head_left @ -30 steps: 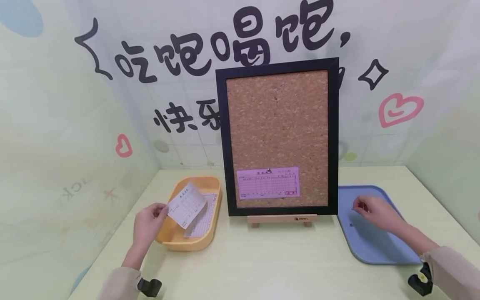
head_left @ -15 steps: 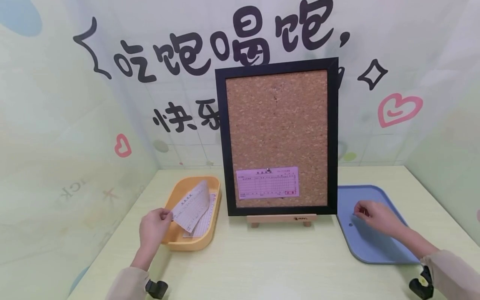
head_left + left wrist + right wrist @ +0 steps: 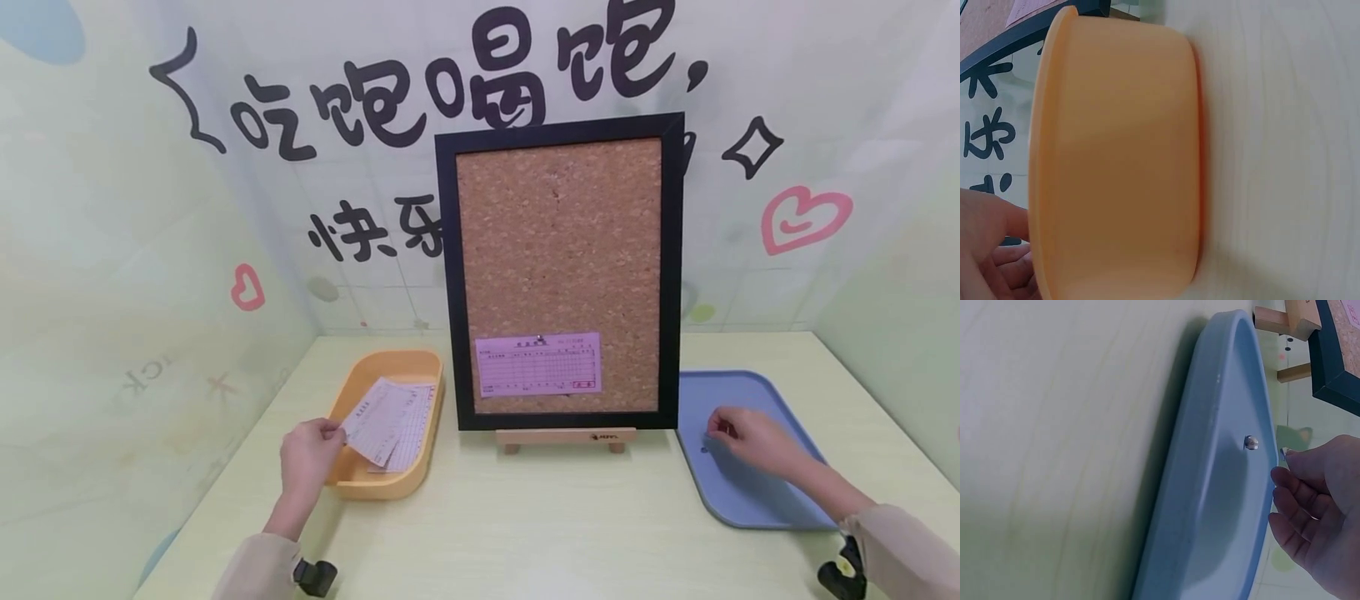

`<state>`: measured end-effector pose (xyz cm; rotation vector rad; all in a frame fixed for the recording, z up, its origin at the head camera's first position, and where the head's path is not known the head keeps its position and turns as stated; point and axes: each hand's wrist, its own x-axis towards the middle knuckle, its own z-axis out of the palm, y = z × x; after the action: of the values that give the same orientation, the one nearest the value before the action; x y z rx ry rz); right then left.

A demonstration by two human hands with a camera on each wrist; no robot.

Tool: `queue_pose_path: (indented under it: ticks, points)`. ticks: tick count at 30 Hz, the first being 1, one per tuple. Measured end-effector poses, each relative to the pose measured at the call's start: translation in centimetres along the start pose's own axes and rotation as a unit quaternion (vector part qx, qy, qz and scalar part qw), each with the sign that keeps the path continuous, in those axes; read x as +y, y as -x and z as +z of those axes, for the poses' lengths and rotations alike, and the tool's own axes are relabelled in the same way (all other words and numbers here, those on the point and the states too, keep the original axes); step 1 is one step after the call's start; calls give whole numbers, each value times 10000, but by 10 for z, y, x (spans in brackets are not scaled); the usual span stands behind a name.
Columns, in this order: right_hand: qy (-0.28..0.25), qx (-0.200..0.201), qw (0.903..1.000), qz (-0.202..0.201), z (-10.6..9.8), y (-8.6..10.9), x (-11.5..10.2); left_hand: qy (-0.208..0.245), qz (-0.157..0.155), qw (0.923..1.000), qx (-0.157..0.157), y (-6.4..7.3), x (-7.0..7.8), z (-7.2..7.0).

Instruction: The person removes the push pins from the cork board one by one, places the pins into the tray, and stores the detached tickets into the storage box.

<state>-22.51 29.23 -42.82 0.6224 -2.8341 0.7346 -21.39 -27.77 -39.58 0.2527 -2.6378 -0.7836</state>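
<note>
My left hand pinches the corner of a printed paper slip over the yellow basket. Another printed slip lies in the basket, partly under it. In the left wrist view, the basket's wall hides the slips from sight. Over the blue tray, my right hand has thumb and fingertips together. At the thumb tip in the right wrist view shows a small shiny push pin, mostly hidden. A separate silver push pin sits on the tray.
A black-framed corkboard stands on a small wooden easel between basket and tray. Low on the cork, a pink slip is fastened by a pin. A printed curtain closes off the back and sides.
My left hand has shifted slightly right and down, and the slip it holds now lies flatter over the basket. My right hand has sunk a little over the tray.
</note>
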Motion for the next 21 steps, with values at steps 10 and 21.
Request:
queue_pose_path:
  ticks: [10, 21]
  points:
    - [-14, -154, 9998, 128, 3, 2, 2, 217, 105, 9983, -539, 2, 8, 17]
    - [-44, -192, 9998, 82, 6, 5, 7, 157, 341, 9926, -1157, 1, 9, 23]
